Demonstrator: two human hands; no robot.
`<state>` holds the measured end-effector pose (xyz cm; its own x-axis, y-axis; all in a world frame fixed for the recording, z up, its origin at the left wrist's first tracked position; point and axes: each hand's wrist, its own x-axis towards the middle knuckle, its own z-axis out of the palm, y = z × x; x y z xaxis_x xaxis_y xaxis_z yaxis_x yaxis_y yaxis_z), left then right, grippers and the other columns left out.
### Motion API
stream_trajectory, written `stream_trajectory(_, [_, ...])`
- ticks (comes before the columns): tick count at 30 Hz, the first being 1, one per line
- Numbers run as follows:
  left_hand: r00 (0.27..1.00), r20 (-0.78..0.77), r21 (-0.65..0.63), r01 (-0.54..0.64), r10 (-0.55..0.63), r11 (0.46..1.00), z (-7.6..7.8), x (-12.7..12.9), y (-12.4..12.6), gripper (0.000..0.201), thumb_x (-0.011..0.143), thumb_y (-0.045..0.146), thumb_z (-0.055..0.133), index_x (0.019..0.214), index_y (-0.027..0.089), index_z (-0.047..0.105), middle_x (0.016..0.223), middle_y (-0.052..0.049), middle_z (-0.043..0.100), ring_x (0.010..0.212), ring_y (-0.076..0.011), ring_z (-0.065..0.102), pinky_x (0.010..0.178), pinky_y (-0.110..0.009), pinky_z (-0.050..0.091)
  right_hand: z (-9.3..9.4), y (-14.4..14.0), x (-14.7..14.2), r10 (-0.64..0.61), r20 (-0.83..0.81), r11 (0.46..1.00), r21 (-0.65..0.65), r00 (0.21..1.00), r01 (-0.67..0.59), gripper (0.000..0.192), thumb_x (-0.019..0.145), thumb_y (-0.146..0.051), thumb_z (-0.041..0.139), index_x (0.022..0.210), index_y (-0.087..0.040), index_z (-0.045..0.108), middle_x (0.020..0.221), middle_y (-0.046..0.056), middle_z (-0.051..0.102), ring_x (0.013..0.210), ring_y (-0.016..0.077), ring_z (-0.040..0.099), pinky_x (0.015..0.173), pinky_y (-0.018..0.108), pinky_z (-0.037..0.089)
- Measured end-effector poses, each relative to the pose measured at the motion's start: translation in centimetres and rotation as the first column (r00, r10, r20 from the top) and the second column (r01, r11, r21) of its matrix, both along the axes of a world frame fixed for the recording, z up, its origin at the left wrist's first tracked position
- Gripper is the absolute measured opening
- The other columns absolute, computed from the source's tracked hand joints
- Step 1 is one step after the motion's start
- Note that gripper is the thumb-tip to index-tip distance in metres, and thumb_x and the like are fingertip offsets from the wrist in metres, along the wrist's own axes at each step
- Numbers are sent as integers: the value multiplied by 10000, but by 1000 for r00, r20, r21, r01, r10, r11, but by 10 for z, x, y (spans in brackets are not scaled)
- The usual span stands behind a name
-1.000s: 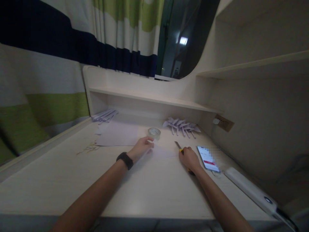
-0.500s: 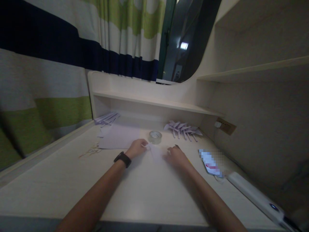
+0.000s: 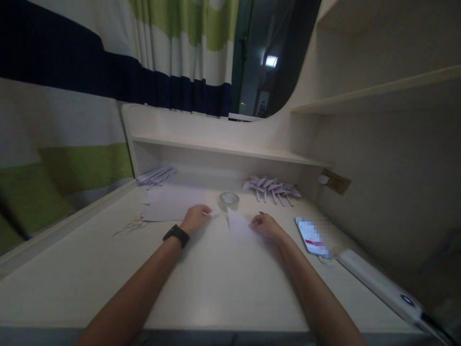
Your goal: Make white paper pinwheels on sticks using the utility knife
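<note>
My left hand, with a black watch on its wrist, pinches a small white scrap of paper. To its right, my right hand has its fingers closed on the edge of a white piece of paper with a pointed top corner. A gap separates scrap and piece. Just beyond both lies a roll of clear tape. A dark tip of some tool shows behind my right hand; the rest of it is hidden.
White sheets lie at the back left, by rolled paper sticks and a few thin strings. Several paper pinwheels rest at the back right. A phone and a long white lamp or bar are on the right.
My left hand has drawn left with the scrap, which now stands apart from the larger paper. My right hand has shifted slightly, still at the paper's edge. The view has shifted a little.
</note>
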<state>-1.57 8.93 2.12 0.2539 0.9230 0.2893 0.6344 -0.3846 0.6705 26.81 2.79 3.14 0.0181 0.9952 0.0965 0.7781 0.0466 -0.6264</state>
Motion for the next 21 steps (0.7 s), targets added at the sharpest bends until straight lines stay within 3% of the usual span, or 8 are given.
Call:
stream_trajectory(5, [970,-204,95,151,-129,984,-4,12,-11,219,766,122,538,911,145,700,970,-136,688,938,-247,612,871,-329,418,-1,7,25,-158,-202,972,144,967,189,257,735,-328,574,804,-123,713,783,71,710,728,190,618,623,252,423])
stream_trajectory(9, [926,-314,135,263,-210,955,-6,24,-13,289,798,106,493,1023,148,670,1004,-143,669,987,-256,595,919,-347,393,-7,11,26,-225,-338,923,227,914,311,323,725,-380,567,841,-116,713,828,90,714,768,213,620,675,281,440])
stream_trajectory(17, [903,-290,82,353,-317,932,0,55,-9,234,786,133,522,935,199,691,1031,-103,687,1030,-253,598,915,-324,398,-15,14,15,-124,-497,926,254,859,280,335,669,-404,627,792,-109,727,800,98,720,737,210,626,672,286,451])
stream_trajectory(21, [920,-167,37,366,-355,930,1,69,-6,232,759,150,540,907,220,705,1025,-81,702,1063,-274,589,907,-327,405,-19,16,11,-94,-539,942,224,837,250,325,630,-413,673,766,-125,735,783,89,723,700,204,621,634,285,449])
